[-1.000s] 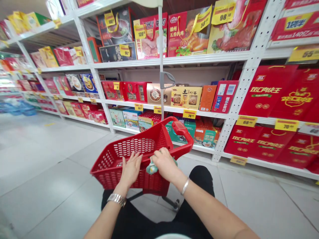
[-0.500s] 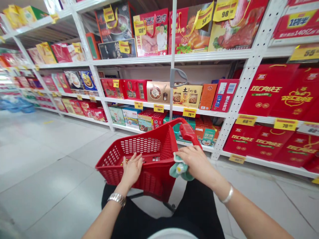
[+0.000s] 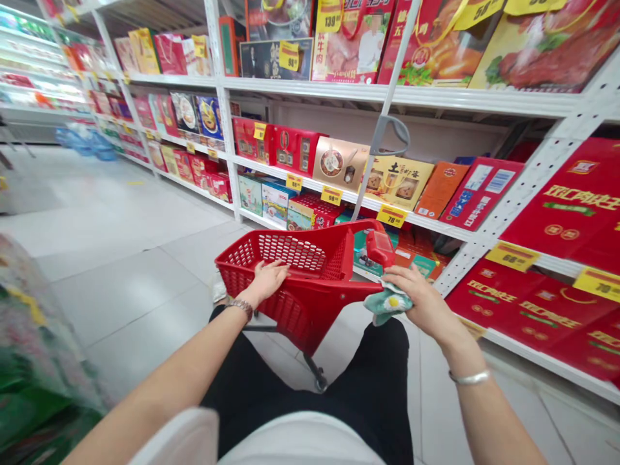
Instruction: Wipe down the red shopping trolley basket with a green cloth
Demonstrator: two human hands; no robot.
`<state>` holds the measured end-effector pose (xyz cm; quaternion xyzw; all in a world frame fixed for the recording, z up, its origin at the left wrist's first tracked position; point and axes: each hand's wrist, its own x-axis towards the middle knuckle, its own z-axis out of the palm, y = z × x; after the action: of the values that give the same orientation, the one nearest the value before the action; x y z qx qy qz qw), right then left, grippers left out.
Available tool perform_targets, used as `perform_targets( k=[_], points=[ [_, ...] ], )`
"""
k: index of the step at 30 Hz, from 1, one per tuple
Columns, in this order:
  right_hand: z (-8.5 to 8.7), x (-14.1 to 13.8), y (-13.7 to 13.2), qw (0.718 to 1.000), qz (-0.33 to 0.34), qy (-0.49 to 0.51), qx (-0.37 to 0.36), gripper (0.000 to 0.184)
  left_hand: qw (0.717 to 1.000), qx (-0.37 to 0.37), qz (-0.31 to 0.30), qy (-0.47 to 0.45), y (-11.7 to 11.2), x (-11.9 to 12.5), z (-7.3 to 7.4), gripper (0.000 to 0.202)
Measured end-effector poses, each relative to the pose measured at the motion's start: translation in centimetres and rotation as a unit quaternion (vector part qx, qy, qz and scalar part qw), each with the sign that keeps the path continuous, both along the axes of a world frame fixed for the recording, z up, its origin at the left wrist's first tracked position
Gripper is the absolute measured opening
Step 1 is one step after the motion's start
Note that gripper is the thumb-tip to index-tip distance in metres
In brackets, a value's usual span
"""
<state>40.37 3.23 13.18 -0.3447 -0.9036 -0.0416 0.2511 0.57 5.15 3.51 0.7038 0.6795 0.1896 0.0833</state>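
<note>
- The right hand (image 3: 422, 294) was closed on a bunched green cloth (image 3: 387, 303), its fingers curled at the end of a red side rail (image 3: 358, 289); the left hand (image 3: 267, 281) lay flat over the basket rim, fingers extended.
- White metal shelving (image 3: 421, 97) ran beyond the grip, off to both sides.
- The red plastic shopping cart (image 3: 310, 316) stood just left of the grip, its basket reaching under the left hand.
- A slim white pole (image 3: 401, 58) with a gray loop rose beyond the grip.
- Red gift bags (image 3: 562, 194) stood on shelves to its right.
- The cloth, daisy-patterned, hung just below the right fingers.
- A silver bangle (image 3: 469, 378) circled the wrist behind the grip.
</note>
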Motion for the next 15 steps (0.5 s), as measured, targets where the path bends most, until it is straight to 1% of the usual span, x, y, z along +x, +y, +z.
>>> perform_targets(
  k=[3,5,6,8,9,12,15],
  points=[
    [0.0,-2.5,-0.6,0.999,0.038,0.023,-0.014,0.05,1.0,-0.009,0.018,0.004,0.4,-1.4,0.7,0.05],
    [0.1,-4.2,-1.3,0.996,0.065,0.044,-0.03,0.05,0.999,-0.012,0.037,0.005,0.2,-1.4,1.1,0.05],
    [0.1,-5.2,-1.7,0.995,0.079,0.054,-0.036,0.05,0.999,-0.011,0.042,0.004,-0.1,-1.0,1.3,0.05],
    [0.0,-7.0,-2.7,0.991,0.108,0.07,-0.041,0.047,0.999,0.001,0.034,-0.011,-1.1,0.5,2.0,0.053],
    [-0.1,-7.9,-3.2,0.989,0.12,0.077,-0.039,0.045,0.999,0.011,0.02,-0.028,-1.8,1.5,2.5,0.053],
    [-0.4,-10.3,-4.6,0.985,0.146,0.092,-0.029,0.042,0.995,0.043,-0.035,-0.088,-4.5,4.5,4.4,0.056],
    [-0.5,-12.2,-5.3,0.979,0.183,0.086,-0.038,0.045,0.988,0.078,-0.097,-0.093,-7.5,6.2,6.2,0.055]
  ],
)
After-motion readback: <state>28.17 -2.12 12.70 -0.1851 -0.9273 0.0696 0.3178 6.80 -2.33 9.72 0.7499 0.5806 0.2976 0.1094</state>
